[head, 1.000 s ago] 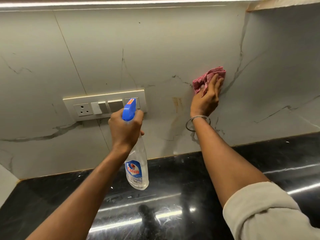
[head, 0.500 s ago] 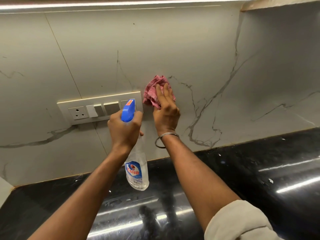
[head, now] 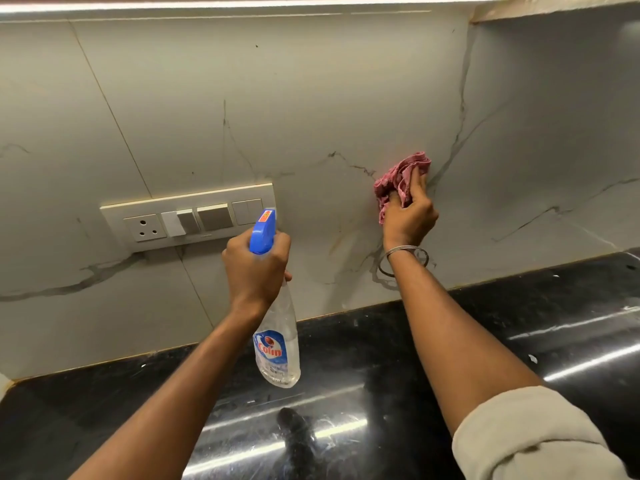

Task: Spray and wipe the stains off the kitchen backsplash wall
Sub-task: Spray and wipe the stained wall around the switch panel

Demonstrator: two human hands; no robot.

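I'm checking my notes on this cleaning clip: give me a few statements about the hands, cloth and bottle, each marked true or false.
1. The left hand grips the spray bottle. True.
2. The cloth is blue. False: it is pinkish red; the bottle's spray head is blue.
3. The right hand holds the cloth against the backsplash wall. True.
4. The spray bottle stands on the countertop. False: it is held in the air above it.
5. The switch panel is right of the cloth. False: it is to the left.
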